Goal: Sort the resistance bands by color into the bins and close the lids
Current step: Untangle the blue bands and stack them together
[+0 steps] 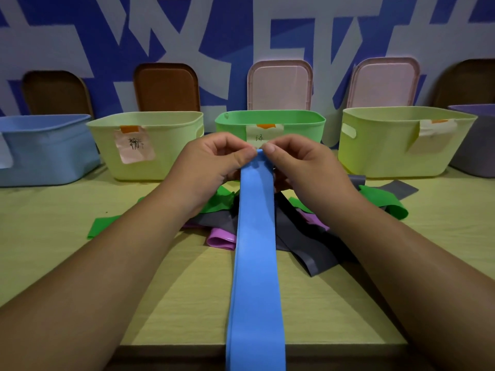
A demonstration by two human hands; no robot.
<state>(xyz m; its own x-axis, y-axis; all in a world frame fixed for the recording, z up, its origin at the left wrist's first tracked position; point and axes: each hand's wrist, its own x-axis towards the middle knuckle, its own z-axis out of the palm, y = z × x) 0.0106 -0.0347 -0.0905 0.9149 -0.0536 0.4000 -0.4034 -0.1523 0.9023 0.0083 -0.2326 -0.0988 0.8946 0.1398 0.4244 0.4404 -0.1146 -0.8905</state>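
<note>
The blue band [255, 263] hangs taut from both hands, top end pinched just before the green bin [270, 127], tail running over the bench [53, 236] edge and out of view. Left hand [211, 164] and right hand [302, 164] each keep a thumb-and-finger grip clamped on it. Best gather the slack first, then carry it left to the blue bin [45, 148]. That bin's label is cut off; the bin interiors are hidden.
</note>
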